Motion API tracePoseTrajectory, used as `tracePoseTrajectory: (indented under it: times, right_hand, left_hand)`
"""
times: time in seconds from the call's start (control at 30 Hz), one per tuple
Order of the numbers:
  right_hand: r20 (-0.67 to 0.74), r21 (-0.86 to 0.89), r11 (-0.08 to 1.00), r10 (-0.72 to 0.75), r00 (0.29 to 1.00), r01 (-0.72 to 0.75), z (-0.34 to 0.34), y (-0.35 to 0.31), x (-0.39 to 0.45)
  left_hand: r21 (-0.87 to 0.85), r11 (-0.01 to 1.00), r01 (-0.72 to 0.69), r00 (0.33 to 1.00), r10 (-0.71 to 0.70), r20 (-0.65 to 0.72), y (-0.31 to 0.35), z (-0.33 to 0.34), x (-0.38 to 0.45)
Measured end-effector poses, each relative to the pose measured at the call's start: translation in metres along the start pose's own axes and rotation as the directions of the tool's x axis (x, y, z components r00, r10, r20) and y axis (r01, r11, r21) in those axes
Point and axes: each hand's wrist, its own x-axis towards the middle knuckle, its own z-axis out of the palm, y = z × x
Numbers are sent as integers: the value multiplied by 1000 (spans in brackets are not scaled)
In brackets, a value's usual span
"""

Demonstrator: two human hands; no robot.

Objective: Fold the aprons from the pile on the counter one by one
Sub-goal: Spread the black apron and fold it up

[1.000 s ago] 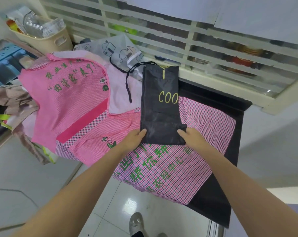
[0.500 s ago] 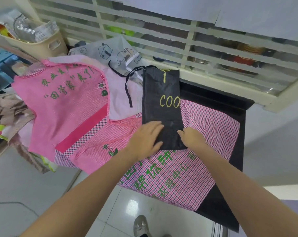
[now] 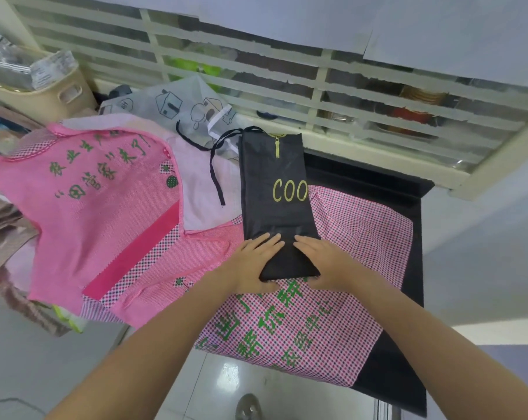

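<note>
Head view, looking down at a black table (image 3: 414, 231) set against a white slatted window grille (image 3: 317, 95). A black apron (image 3: 274, 204), folded into a long narrow strip, lies lengthwise from far to near at the middle of the table; yellow letters "COO" show on its upper face, and a small yellow tab sits at its far end. Its black ties (image 3: 215, 165) trail off to the left over neighbouring cloth. The near end of the strip is doubled over, and both hands rest on it. The left hand (image 3: 250, 262) lies flat on the near-left corner, fingers straight and together, thumb along the near edge. The right hand (image 3: 323, 259) lies flat on the near-right corner, fingers likewise extended and pointing inward. Neither grip is curled round the fabric; both press it from above, fingertips nearly meeting at the centre.

Under the black apron lies a pink-and-black checked apron (image 3: 332, 298) with green characters, spread across the table and hanging over its near edge. To the left a pink apron (image 3: 105, 213) with green characters and a darker pink band drapes over the pile, beside a pale pink cloth (image 3: 202, 183). Farther back lies a white cloth printed with house outlines (image 3: 177, 107). A beige plastic basket (image 3: 59, 95) stands at far left. Glossy floor tiles (image 3: 44, 359) show below.
</note>
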Motion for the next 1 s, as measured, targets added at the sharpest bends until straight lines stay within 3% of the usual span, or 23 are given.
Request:
tracePoseTrajectory:
  times: [0.1,0.17,0.23,0.3,0.37,0.5,0.63,0.67,0.7,0.77,0.83,0.87,0.93,0.97,1.0]
  right_hand:
    - [-35,261,958,134,990,-121,-7,9,4]
    - [-62,495,845,266,962,-202,-18,14,8]
    - [-20,641,721,360,933,-264,-29,18,16]
    - [57,735,594,428,902,-328,-35,23,26]
    - [76,770,535,464,882,-348,-36,24,37]
    - [61,689,607,495,867,-395,-35,27,56]
    - [51,554,681,545,837,-478,-37,31,67]
    - [46,510,699,560,827,-501,-37,31,70]
    - [38,469,710,578,815,-525,-38,29,73]
    - [27,415,716,606,795,-561,-40,26,77]
    - [39,403,711,616,787,-576,-43,25,84]
    - [51,401,706,618,784,-583,-44,26,87]
    - [76,431,677,631,772,-596,-47,27,89]
    - [86,446,666,633,770,-597,-48,26,90]
    - [69,438,678,630,773,-591,-50,24,90]
  left_hand:
    - [-153,988,-11,1000,12,7,-8,-15,-2]
    - [-382,920,91,995,-99,-2,-12,-27,-4]
    - [-662,724,194,969,-246,16,-22,-36,-4]
    - [-832,503,232,923,-383,26,-32,-36,2]
    - [-865,421,275,868,-496,34,-36,-33,9]
    - [-842,386,378,747,-664,30,-34,-26,24]
    - [-844,331,422,699,-712,70,-38,-32,34]
    - [-820,367,439,691,-721,47,-36,-35,35]
    - [-751,464,469,675,-737,-35,-33,-38,36]
    - [-534,669,517,612,-725,-316,-26,-43,37]
    - [-374,842,389,592,-540,-599,-23,-48,38]
    - [-239,931,277,648,-365,-668,-23,-47,40]
    - [135,988,77,819,15,-574,-29,-36,45]
    - [287,957,33,876,110,-470,-34,-29,47]
    - [366,930,37,924,108,-366,-37,-26,47]
